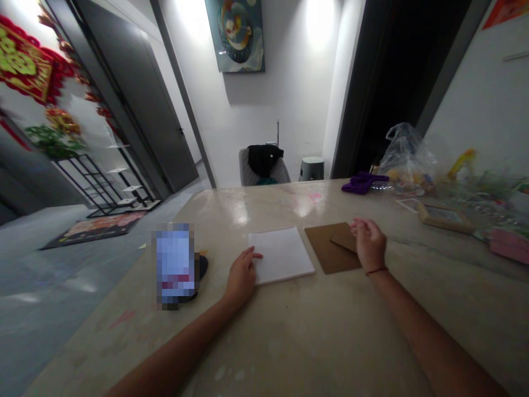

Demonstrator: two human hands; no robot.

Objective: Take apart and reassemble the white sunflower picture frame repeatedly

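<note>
My left hand (242,278) lies at the left edge of a stack of white paper (285,256), fingers stretched out onto it, holding nothing. Just right of the paper is a flat brown sheet (326,256), like kraft paper or an envelope, with a darker angled line near its right side that may be a fold or a shadow. Over that right side is my right hand (371,245), its fingers curled together. Whatever they may pinch is too small or hidden to make out. A dark band circles the right wrist.
On the left stands a phone-like screen (176,262), blurred out, on a dark stand. Back right hold a purple cloth (361,183), a clear plastic bag (407,157), a small frame (444,216) and a pink item (508,245). A chair (248,173) stands beyond the table.
</note>
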